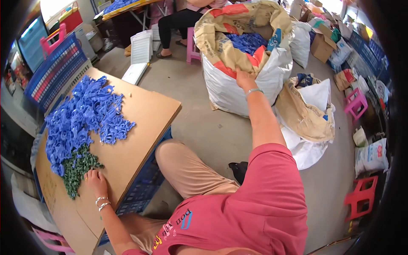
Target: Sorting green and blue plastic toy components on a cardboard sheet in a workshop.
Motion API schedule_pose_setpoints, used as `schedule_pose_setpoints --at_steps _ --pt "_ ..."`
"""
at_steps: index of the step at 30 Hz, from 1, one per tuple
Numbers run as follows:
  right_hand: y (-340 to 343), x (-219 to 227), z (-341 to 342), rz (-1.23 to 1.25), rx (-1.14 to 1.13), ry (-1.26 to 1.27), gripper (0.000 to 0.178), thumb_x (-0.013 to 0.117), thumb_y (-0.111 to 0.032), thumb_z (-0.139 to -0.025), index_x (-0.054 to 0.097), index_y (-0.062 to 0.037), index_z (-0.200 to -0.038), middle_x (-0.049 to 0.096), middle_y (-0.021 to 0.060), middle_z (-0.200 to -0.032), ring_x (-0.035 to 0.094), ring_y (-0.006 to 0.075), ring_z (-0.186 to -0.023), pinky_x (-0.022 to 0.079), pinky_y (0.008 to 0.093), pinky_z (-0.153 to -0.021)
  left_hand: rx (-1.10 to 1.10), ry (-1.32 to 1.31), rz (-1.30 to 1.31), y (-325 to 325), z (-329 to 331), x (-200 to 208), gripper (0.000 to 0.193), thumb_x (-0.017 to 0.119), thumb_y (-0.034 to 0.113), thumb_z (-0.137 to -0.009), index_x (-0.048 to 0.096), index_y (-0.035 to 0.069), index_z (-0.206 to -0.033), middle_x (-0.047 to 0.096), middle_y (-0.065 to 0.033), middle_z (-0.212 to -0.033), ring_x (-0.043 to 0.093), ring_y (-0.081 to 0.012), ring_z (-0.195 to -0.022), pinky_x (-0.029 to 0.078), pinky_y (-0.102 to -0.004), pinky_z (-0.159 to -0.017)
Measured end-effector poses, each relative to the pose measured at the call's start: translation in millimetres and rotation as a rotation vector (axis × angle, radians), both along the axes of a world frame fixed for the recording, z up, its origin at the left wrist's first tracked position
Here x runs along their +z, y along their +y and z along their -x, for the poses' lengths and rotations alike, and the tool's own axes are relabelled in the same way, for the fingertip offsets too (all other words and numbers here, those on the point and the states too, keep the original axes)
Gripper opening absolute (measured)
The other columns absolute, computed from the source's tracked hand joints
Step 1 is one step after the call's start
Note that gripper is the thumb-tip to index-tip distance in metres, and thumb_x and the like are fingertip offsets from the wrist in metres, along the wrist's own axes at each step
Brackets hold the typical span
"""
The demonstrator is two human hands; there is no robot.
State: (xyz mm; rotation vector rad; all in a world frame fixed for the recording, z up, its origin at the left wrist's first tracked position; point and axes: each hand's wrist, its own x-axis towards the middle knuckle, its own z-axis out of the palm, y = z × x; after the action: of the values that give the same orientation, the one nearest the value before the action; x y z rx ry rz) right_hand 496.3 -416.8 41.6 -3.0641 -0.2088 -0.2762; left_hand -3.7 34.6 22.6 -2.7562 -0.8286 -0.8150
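Observation:
My left hand (97,183) rests on the cardboard-topped table (140,114), its fingers loosely stretched at the edge of a heap of small dark green pieces (76,170). Beyond that heap spreads a larger pile of blue plastic molded parts (80,110), tangled together. My right arm reaches forward, and my right hand (245,80) is closed on the near rim of a big woven sack (229,93), white outside with a brown and red folded-down lining. More blue parts (247,42) lie inside this sack. My fingertips at the rim are partly hidden.
A smaller sack (306,110) slumps right of the big one. Blue plastic crates (142,187) support the table. A pink stool (356,103) and a red stool (361,197) stand at the right. Another person (182,25) sits at the back beside a second table.

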Motion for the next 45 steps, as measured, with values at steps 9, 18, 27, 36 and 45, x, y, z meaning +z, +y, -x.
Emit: schedule_pose_setpoints --at_steps 9,18,27,36,45 --pt "-15.9 -9.1 10.8 0.027 0.126 0.011 0.044 0.028 -0.008 -0.082 0.033 -0.0147 -0.125 0.059 0.0129 -0.104 0.057 0.0252 -0.097 0.027 0.0527 -0.086 0.019 0.062 0.015 9.0 -0.5 -9.2 0.006 0.053 0.005 -0.073 0.053 0.001 -0.077 0.053 -0.0127 -0.092 0.045 -0.0304 -0.094 0.038 -0.0391 -0.082" --pt "-24.6 37.8 12.7 -0.066 0.246 -0.346 0.026 0.040 -0.008 -0.076 0.053 -0.0124 -0.099 0.061 0.0123 -0.090 0.058 0.0280 -0.086 0.040 0.0408 -0.076 -0.033 0.107 -0.016 12.7 1.1 -6.8 0.008 0.051 0.007 -0.077 0.053 0.000 -0.080 0.055 -0.0144 -0.088 0.047 -0.0323 -0.089 0.039 -0.0403 -0.079" --pt "-270.6 63.6 7.6 -0.246 -0.425 -0.873 0.040 0.042 -0.011 -0.078 0.045 -0.0128 -0.118 0.055 0.0123 -0.108 0.052 0.0302 -0.100 0.043 0.0414 -0.082 -0.030 0.125 -0.057 29.9 6.8 -17.2 0.011 0.050 0.010 -0.079 0.052 0.000 -0.081 0.054 -0.0139 -0.088 0.048 -0.0312 -0.089 0.038 -0.0389 -0.081" --pt "-418.1 -217.6 104.6 0.265 -0.049 0.346 0.023 0.042 -0.014 -0.080 0.059 -0.0038 -0.092 0.062 0.0150 -0.086 0.060 0.0266 -0.083 0.047 0.0395 -0.071 -0.032 0.125 -0.027 44.0 -5.6 -34.3 0.009 0.051 0.006 -0.076 0.052 0.000 -0.082 0.053 -0.0150 -0.089 0.047 -0.0333 -0.089 0.037 -0.0405 -0.081" --pt "-283.1 -123.6 95.4 0.342 -0.024 0.045 0.016 0.049 -0.012 -0.072 0.063 -0.0063 -0.077 0.062 0.0142 -0.080 0.061 0.0283 -0.073 0.048 0.0416 -0.057 0.012 0.142 -0.089 47.9 11.3 -30.6 0.010 0.051 0.008 -0.077 0.052 0.000 -0.084 0.054 -0.0139 -0.090 0.048 -0.0317 -0.090 0.036 -0.0386 -0.083"
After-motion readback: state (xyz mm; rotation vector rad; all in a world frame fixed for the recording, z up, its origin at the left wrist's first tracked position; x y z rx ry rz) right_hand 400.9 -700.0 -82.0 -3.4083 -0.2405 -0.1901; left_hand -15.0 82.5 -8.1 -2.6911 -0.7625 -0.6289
